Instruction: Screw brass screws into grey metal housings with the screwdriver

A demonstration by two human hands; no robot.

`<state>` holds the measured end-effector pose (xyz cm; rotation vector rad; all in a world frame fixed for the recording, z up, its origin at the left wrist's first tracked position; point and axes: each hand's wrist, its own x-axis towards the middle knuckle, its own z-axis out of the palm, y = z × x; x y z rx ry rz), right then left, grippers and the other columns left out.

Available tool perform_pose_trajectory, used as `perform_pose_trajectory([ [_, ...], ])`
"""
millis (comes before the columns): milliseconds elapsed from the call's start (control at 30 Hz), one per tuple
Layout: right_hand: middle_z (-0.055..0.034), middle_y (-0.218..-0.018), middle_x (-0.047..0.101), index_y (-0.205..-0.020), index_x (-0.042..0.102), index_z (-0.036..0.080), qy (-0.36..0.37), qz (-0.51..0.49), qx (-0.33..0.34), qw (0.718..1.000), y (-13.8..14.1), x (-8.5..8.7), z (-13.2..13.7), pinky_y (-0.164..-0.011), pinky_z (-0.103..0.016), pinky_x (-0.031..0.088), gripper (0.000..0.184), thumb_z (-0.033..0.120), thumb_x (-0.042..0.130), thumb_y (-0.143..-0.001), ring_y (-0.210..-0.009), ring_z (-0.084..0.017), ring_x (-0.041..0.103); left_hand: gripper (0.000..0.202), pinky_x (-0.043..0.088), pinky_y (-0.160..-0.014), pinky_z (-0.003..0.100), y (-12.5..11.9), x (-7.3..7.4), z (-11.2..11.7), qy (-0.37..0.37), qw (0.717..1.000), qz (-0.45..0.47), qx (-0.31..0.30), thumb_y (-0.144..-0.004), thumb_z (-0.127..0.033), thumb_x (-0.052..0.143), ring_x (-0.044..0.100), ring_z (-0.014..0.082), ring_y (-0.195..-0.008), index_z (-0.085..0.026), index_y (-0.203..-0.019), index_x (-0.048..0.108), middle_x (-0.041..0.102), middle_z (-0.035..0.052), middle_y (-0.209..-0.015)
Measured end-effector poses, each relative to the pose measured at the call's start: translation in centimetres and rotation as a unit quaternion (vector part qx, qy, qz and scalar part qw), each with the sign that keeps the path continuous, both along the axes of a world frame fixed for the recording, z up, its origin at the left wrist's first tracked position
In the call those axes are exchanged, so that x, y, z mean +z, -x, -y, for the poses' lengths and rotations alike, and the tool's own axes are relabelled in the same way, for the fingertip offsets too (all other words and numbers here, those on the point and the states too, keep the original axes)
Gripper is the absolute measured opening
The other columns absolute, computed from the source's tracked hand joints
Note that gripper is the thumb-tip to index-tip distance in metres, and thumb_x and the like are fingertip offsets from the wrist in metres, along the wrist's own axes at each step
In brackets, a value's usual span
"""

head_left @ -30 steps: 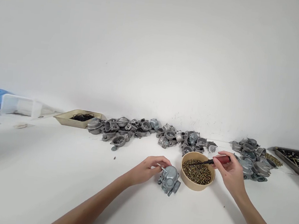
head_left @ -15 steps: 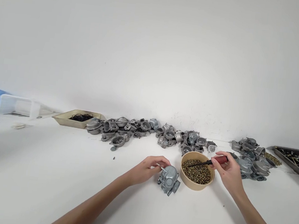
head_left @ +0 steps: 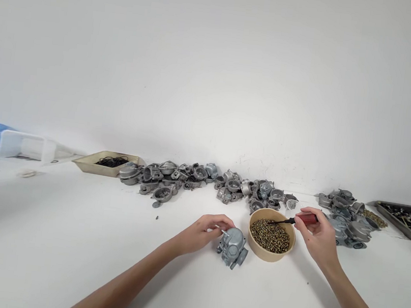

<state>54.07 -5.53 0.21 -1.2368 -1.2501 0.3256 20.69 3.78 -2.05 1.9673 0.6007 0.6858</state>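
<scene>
- Tabletop point(head_left: 70, 237): white, smooth, matte.
- Heap of housings point(head_left: 195, 177): grey cast metal, rounded and lumpy, well beyond both sets of fingertips.
- Paper bowl point(head_left: 268, 255): tan, round, filled with small brass-coloured screws point(head_left: 269, 234); it sits between the two hands.
- Left hand point(head_left: 200, 232): fingers curled onto the carburettor body point(head_left: 233, 247), a dull grey casting with a round cap, just beside the bowl.
- Right hand point(head_left: 317, 236): fingers pinched on the screwdriver point(head_left: 300, 218), which has a red handle and a dark shaft. Its long axis is near level, with the tip pointing left over the screws.
</scene>
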Motion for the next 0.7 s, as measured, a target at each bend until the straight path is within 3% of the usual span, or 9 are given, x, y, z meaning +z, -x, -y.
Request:
perform_pose_trajectory([
  [267, -0.0077, -0.093, 0.073, -0.104, 0.068, 0.025, -0.045, 0.022, 0.007, 0.999, 0.4, 0.3, 0.4, -0.079, -0.043, 0.064, 0.033, 0.051, 0.08, -0.088, -0.081, -0.025, 0.069, 0.023, 0.052, -0.095, 0.038, -0.1, 0.1, 0.0, 0.006, 1.0, -0.004, 0.002, -0.096, -0.03, 0.057, 0.068, 0.0257, -0.106, -0.023, -0.111, 0.072, 0.076, 0.0063, -0.113],
  [700, -0.0059, -0.086, 0.073, -0.1, 0.067, 0.024, 0.004, -0.037, 0.038, 0.999, 1.6, -0.3, 0.2, -0.072, -0.042, 0.066, 0.042, 0.058, 0.084, -0.082, -0.071, -0.025, 0.071, 0.023, 0.053, -0.094, 0.037, -0.1, 0.2, 0.0, 0.003, 1.0, -0.004, -0.001, -0.095, -0.026, 0.056, 0.069, 0.0249, -0.104, -0.022, -0.111, 0.072, 0.076, 0.0061, -0.112],
])
